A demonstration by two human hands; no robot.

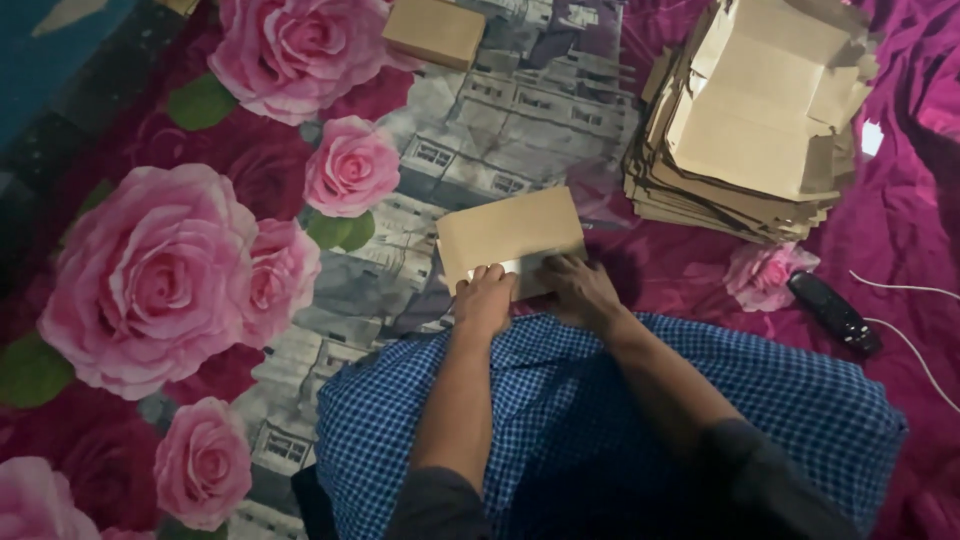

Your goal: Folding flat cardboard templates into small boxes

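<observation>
Both hands (483, 298) (580, 290) pressed on cardboard piece (510, 235) just ahead, fingers seemingly flat, gripping nothing

Where everything lies

A flat cardboard box (512, 238) lies on the bedsheet (150, 280) just beyond the lap, left hand (483, 298) and right hand (580, 288) side by side on its near edge. Farther off lies a folded box (435, 30); a stack of flattened cartons (750, 120) sits to the right (a remote control (835, 312) nearer, below it).
</observation>
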